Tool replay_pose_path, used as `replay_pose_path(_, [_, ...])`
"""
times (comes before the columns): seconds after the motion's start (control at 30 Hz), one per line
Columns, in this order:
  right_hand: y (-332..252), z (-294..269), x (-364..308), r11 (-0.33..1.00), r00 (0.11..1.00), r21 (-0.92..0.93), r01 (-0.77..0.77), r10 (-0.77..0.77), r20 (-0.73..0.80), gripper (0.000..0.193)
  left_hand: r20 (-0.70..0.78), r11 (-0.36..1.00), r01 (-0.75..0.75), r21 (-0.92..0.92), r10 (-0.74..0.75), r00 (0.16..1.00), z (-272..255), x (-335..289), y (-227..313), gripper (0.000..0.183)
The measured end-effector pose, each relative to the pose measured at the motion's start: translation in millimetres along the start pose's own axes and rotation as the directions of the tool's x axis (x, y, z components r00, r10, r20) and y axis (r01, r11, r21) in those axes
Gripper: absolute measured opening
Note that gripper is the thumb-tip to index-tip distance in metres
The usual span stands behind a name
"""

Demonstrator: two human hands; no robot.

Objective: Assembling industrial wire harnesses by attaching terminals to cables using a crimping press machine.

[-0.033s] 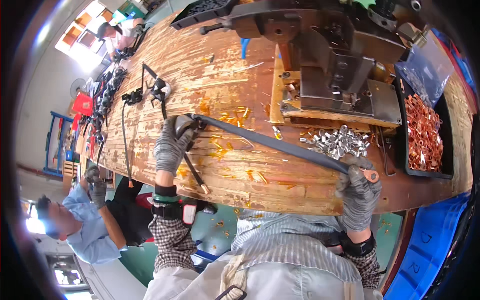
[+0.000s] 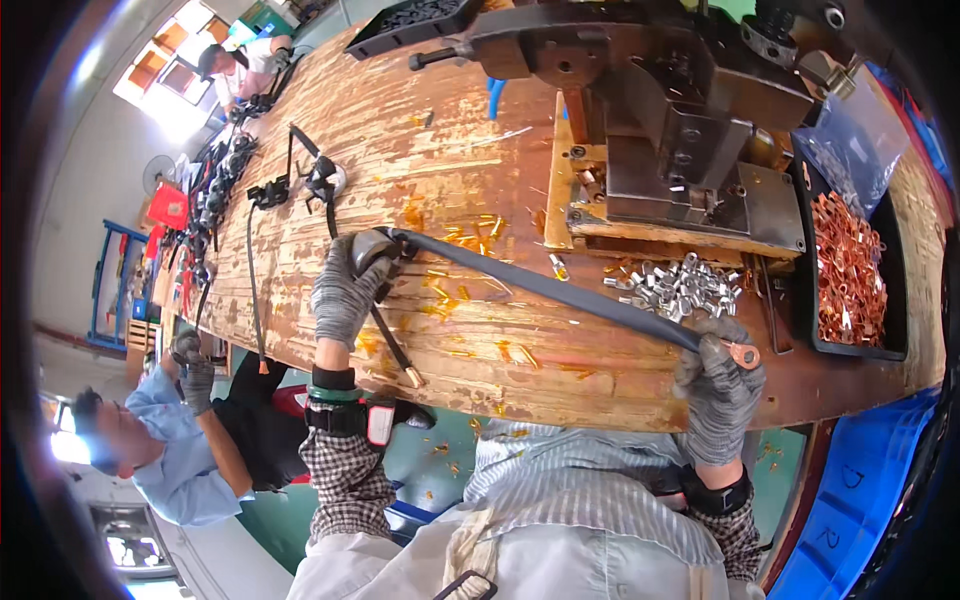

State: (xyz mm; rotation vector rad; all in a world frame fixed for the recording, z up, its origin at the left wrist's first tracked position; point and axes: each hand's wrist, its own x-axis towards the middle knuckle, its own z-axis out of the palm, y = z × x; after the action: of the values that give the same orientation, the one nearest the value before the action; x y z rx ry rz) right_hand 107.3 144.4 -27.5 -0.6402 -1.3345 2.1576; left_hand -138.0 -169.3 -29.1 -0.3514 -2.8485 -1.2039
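A dark sleeved cable [image 2: 560, 290] stretches across the wooden bench between my two grey-gloved hands. My left hand [image 2: 348, 290] is closed around its left end, by a rounded black part [image 2: 372, 247] that the fingers partly cover. Below that hand a short black lead [image 2: 390, 342] ends in a copper-coloured tip. My right hand [image 2: 722, 375] grips the other end, fingers wrapped round it. A copper ring lug [image 2: 744, 356] sticks out past the right fingers. Small silver sleeves [image 2: 690, 290] lie in a heap just beyond the right hand.
A heavy metal press [image 2: 680, 150] stands at the back right. Beside it, a black bin [image 2: 880, 350] holds copper lugs [image 2: 845, 270]. Brass-coloured scraps [image 2: 480, 235] litter the bench. More black cable [image 2: 322, 180] lies left. A co-worker [image 2: 190, 440] sits at the left, another person [image 2: 240, 75] farther back.
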Motion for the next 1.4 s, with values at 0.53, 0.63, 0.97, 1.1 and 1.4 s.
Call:
replay_pose_path(0.53, [40,1,-25,0.362,0.797,-0.736,0.572,-0.034,0.602,0.082,0.09,0.871,-0.122,-0.476,0.186,0.978,13,-99,149,0.051])
replay_pose_path(0.63, [21,37,-17,0.323,0.429,-0.283,0.903,-0.642,0.635,0.055,0.459,0.87,0.06,-0.49,0.199,0.866,19,-116,192,0.041])
replay_pose_path(0.97, [-100,-57,-96,0.744,0.805,-0.471,0.473,-0.583,-0.113,0.024,0.535,0.624,-0.267,-0.734,0.774,0.338,82,-133,236,0.067])
replay_pose_path(1.1, [-206,-130,-147,0.511,0.506,-0.849,0.138,-0.773,-0.383,0.033,0.495,0.613,-0.361,-0.703,0.786,0.371,78,-124,218,0.073])
replay_pose_path(1.4, [-415,-258,-230,0.336,0.271,-0.814,-0.474,-0.824,-0.498,0.039,0.586,0.674,-0.285,-0.682,0.736,0.338,102,-116,207,0.054])
